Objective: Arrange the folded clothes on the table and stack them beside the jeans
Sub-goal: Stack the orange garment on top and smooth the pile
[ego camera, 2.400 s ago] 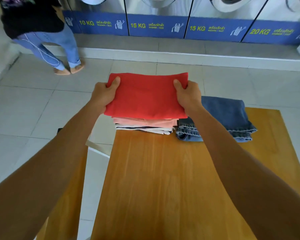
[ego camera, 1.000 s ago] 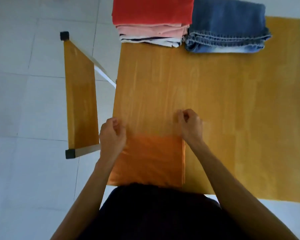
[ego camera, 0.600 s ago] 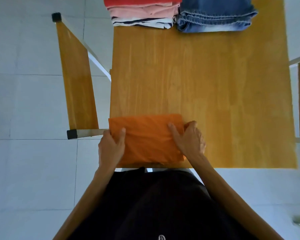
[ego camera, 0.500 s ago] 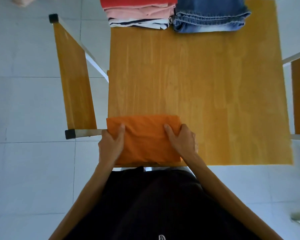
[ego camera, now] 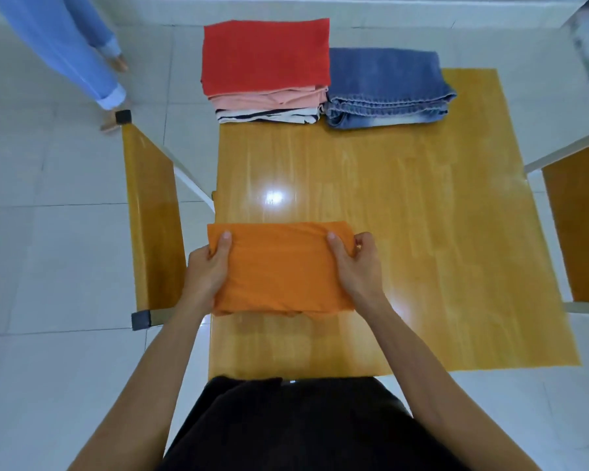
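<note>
Hands first: your left hand (ego camera: 206, 271) and right hand (ego camera: 354, 266) clamp the folded orange cloth garment (ego camera: 281, 268) by its side edges, thumbs on top, above the glossy wooden table (ego camera: 405, 215). Beyond your fingertips, the red-topped stack of folded clothes (ego camera: 266, 68) sits touching the folded blue denim jeans (ego camera: 386, 88).

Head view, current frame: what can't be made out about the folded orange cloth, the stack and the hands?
- Folded orange cloth: what garment it is; the folds hide that.
- Left hand and right hand: fingers tucked under the cloth, only thumbs on top.
- Stack under the folded red cloth: lower items show edges only.
- Folded blue jeans: underside hidden.
</note>
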